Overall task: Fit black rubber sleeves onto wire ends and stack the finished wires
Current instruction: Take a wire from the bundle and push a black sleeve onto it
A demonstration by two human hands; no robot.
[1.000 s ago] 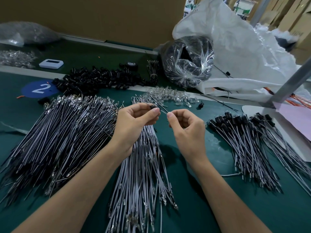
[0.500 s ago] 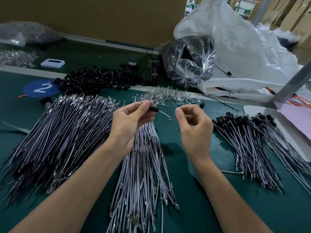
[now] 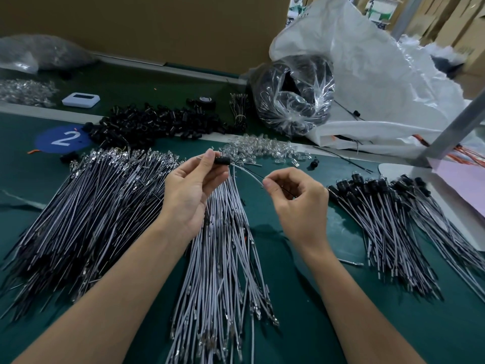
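Note:
My left hand [image 3: 193, 191] pinches a black rubber sleeve [image 3: 222, 161] between thumb and forefinger above the middle bundle. A thin wire [image 3: 248, 171] curves out of the sleeve to my right hand [image 3: 298, 199], which pinches it near the fingertips. Under both hands lies a fan of grey wires [image 3: 223, 261] with metal terminals. A big heap of dark wires [image 3: 86, 211] fills the left. Finished wires with black sleeves [image 3: 393, 219] are stacked at the right. Loose black sleeves [image 3: 157, 123] are piled at the back.
Clear bulbs [image 3: 262, 149] are scattered behind my hands. A clear bag of black parts [image 3: 291, 95] and a white sack [image 3: 380, 74] stand at the back right. A blue "2" label [image 3: 63, 137], a white device [image 3: 80, 99] and a metal post [image 3: 451, 130] are also here.
My hands have drawn apart: the right hand moved right and down, pulling the wire through the sleeve that the left hand holds in place.

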